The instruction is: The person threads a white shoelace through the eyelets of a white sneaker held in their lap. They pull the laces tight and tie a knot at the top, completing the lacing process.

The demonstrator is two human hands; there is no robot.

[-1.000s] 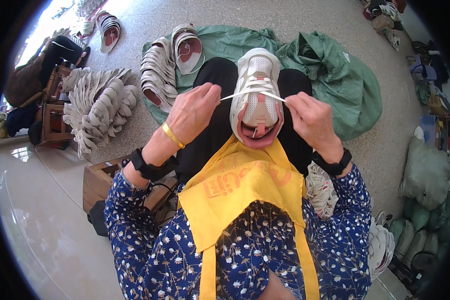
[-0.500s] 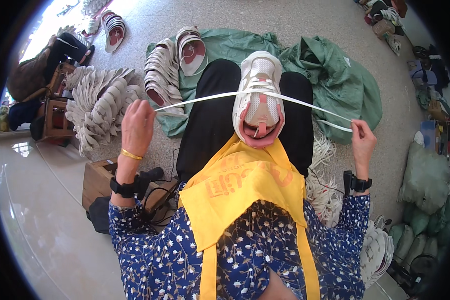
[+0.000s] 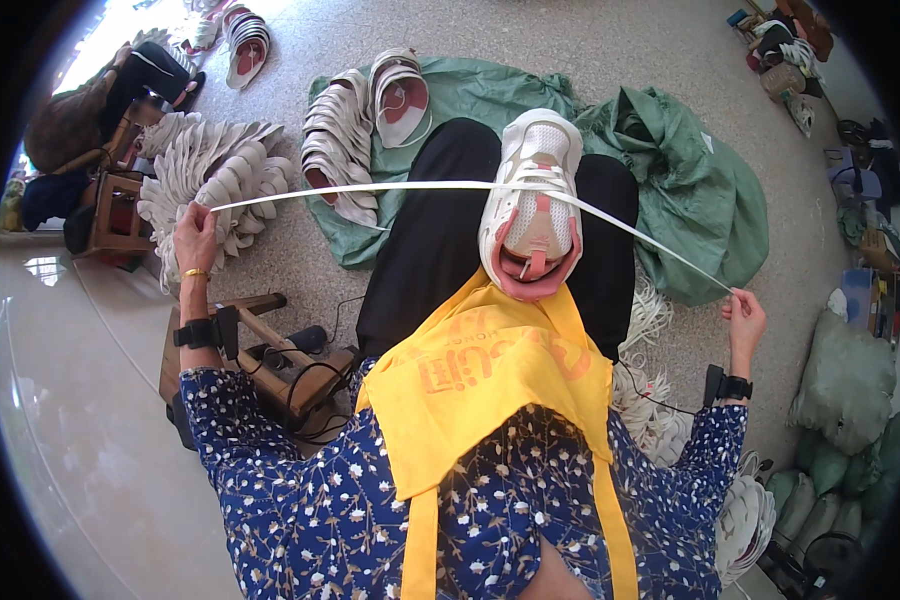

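Between my knees rests a white sneaker (image 3: 543, 200) with a pink collar and heel loop, its heel end toward me. A white shoelace (image 3: 390, 187) runs out from both sides of its upper eyelets, drawn tight. Far out to the left, my left hand (image 3: 196, 240) is closed on one end of the lace, fingers pinched. Out to the right and somewhat lower, my right hand (image 3: 744, 322) pinches the other end. The sneaker's sole is hidden beneath it.
Nested shoe uppers (image 3: 338, 145) stand on a green sack (image 3: 500, 85) ahead. Another green sack (image 3: 715, 200) lies right of my knees. More uppers (image 3: 215, 175) pile up at left, near a wooden stool (image 3: 280, 350). Bundles of white laces (image 3: 650, 400) lie by my right leg. Another person (image 3: 130, 95) sits far left.
Both my hands have moved outward, the left much farther, and the right also lower. The lace between them has been pulled longer and straighter on each side of the sneaker.
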